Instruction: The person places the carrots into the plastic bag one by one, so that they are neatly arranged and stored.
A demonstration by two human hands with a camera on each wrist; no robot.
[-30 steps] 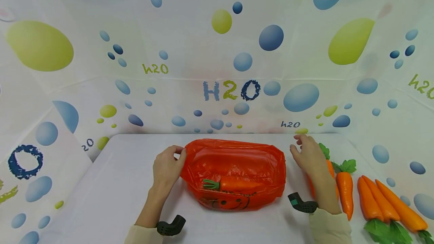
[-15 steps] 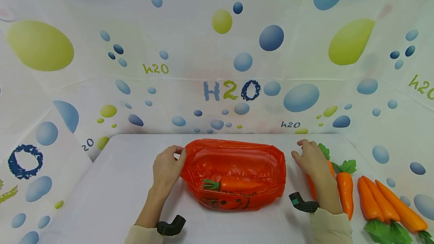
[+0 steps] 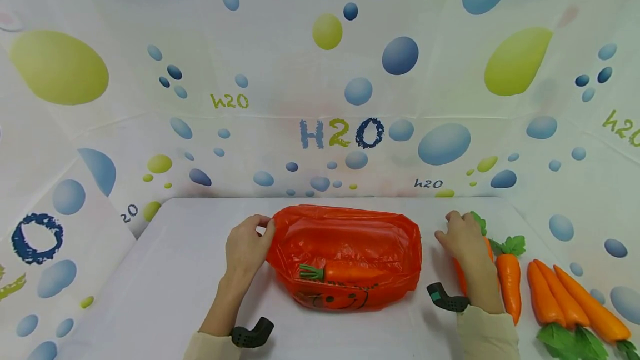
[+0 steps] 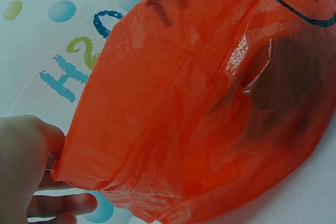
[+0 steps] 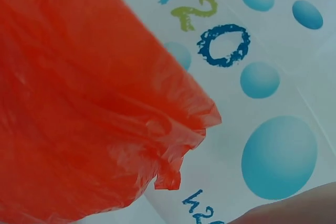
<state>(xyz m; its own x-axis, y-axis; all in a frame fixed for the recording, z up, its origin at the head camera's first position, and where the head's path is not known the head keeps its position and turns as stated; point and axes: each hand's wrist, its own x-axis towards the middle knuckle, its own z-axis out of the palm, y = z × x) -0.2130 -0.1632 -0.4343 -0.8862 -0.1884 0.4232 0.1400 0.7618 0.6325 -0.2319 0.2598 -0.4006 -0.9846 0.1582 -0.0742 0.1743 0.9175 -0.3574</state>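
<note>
A: Start closest to the person. What lies nearer than the red bag (image 3: pixel 345 232)?
B: Two pale sleeves (image 3: pixel 487 335), reaching in on either side of it, with a dark wrist device (image 3: pixel 252 333) at each cuff.
A: And beside the bag?
B: Well to its right, three carrots (image 3: pixel 562 293) lie together, green leaves (image 3: pixel 572 342) toward the person. Nearer the bag is a single carrot (image 3: pixel 509 285), leaves pointing away. Between that one and the bag, more orange (image 3: pixel 459 276) shows behind the right forearm; I can't tell how many carrots that is.
A: The bag itself?
B: It sits on the white table (image 3: pixel 170 288), a smiling face printed on its near wall. Just behind that wall, inside the bag, the green-stubbed carrot (image 3: pixel 355 272) lies crosswise, stub to the left.
A: The hands?
B: The left hand (image 3: pixel 248 246) pinches the bag's far left corner. The right hand (image 3: pixel 462 235) is off to the bag's right, apart from it, unclenched, fingers loosely bent.
A: Farthest off?
B: Behind the bag, a backdrop (image 3: pixel 280 54) with blue and green drops and "H2O" lettering.
</note>
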